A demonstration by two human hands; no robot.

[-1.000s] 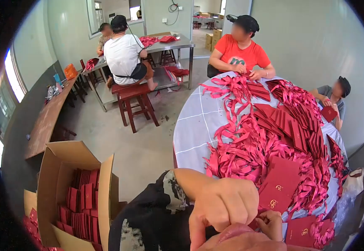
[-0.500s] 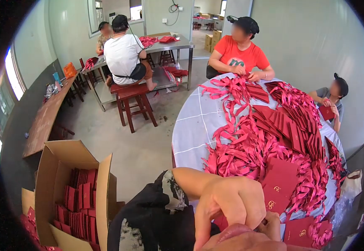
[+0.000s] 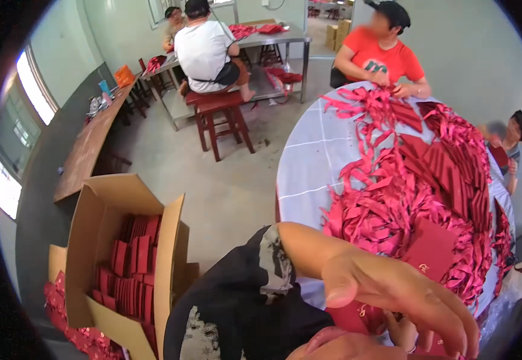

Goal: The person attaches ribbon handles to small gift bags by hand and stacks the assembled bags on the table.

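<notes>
My left hand [image 3: 402, 288] reaches across the lower middle, its fingers stretched out and slightly curved over the near table edge, thumb apart and nothing in its grasp. Below it, mostly hidden, my right hand [image 3: 400, 331] has its fingers at a flat red gift bag [image 3: 352, 317] with a gold logo. Another flat red bag [image 3: 430, 249] with gold print lies just beyond my left hand. Behind these spreads a heap of pink-red ribbons [image 3: 375, 216], and a fanned stack of red bags [image 3: 444, 171] lies among them on the round table [image 3: 306, 162].
An open cardboard box [image 3: 171, 252] with rows of red bags stands on the floor at left. A person in a red shirt [image 3: 381, 57] and another at far right [image 3: 507, 144] handle red pieces. Farther back are a wooden stool [image 3: 216, 102] and a metal table [image 3: 297, 39].
My left hand has opened from a curled fist and moved right, fingers now stretched. The view has shifted, so the room appears farther right and higher.
</notes>
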